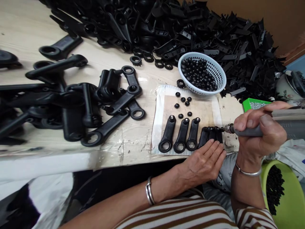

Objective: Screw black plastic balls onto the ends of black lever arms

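My right hand (259,133) grips a grey power screwdriver (274,127), its bit tip at the top end of a black plastic lever (212,135). My left hand (205,160) lies flat with fingers together, pressing down on the lower ends of the levers at the right of the row. Three more black levers (181,135) lie side by side on the worn work mat (162,108). Several small black caps (183,103) are scattered on the mat above them.
A white mesh basket (220,74) of black caps stands behind the mat. A big heap of black plastic parts (178,22) fills the back. Larger black handles (71,101) lie at the left. A green tray of screws (254,104) and a green tub (292,197) are at the right.
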`<state>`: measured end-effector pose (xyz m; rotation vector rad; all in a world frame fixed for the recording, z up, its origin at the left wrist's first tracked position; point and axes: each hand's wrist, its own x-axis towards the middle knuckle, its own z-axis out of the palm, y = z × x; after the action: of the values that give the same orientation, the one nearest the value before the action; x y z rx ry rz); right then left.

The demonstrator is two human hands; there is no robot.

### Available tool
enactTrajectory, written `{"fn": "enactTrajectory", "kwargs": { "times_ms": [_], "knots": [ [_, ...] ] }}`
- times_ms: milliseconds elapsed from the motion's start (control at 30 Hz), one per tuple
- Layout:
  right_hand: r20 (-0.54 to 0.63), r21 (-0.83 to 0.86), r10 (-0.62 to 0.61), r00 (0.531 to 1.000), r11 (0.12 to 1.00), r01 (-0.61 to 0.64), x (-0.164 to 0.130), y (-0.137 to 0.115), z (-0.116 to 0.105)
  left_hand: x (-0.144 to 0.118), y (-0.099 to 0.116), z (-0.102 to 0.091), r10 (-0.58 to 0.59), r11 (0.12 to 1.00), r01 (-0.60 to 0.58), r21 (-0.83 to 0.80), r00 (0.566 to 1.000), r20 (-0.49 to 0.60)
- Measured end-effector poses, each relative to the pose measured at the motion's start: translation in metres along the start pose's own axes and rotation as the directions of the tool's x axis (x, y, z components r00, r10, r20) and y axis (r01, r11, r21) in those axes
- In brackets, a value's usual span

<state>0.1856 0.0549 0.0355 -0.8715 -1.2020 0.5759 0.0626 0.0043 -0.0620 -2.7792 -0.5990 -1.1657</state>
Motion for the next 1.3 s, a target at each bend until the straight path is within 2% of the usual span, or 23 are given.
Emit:
{"fn": "enactTrajectory", "kwargs": {
  "times_ms": [300,533,700,967,1200,1300],
  "knots": [
    [0.067,-0.066,-0.094,0.993,0.993,0.098,0.005,0.005,0.001,-0.001,0.001,0.001,0.009,1.0,-0.009,-0.002,1.0,0.018],
    [0.056,-0.078,-0.081,0.995,0.993,0.085,0.007,0.003,0.006,0.001,0.001,-0.003,-0.001,1.0,0.001,-0.007,1.0,0.016],
    [0.051,-0.099,-0.023,0.998,0.995,0.028,0.005,0.002,0.007,0.002,0.0,-0.004,-0.007,1.0,0.007,-0.022,1.0,0.017],
    [0.037,-0.045,-0.01,0.999,0.999,0.012,0.002,0.007,0.01,0.0,0.001,-0.002,-0.01,1.0,0.01,-0.014,1.0,0.02],
    [0.203,0.022,0.004,0.979,1.0,-0.009,0.003,0.016,0.007,-0.001,0.0,-0.003,0.023,1.0,-0.023,-0.008,0.997,0.071],
    [0.209,0.01,0.025,0.978,1.0,-0.027,0.004,0.02,0.003,-0.002,0.0,-0.001,0.031,0.999,-0.032,0.004,0.996,0.082]
  ]
}}
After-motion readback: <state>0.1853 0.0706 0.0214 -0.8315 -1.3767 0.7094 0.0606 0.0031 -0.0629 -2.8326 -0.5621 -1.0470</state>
